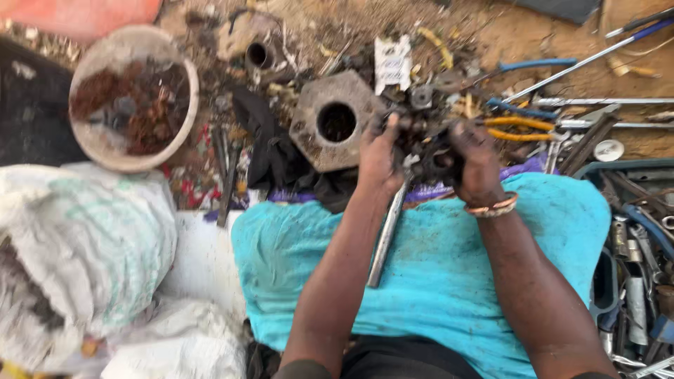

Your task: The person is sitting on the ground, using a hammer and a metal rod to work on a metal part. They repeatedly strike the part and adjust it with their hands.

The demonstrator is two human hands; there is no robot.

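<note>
Two hands, left (379,158) and right (477,165), clutch one greasy metal part (428,151)

Gripping a greasy dark metal part (425,151) with both hands (379,158) (477,161) above a turquoise cloth (435,274), steel rod (386,235) hanging below.

Open-air repair workshop: dirt ground (505,28), scattered tools (562,102), greasy metal parts (335,121)

We note a smooth, dull-shiny metal rod (387,235), matt turquoise cloth (435,274), a rough, gritty hexagonal metal block (309,133) and woven plastic sacks (84,245).
</note>
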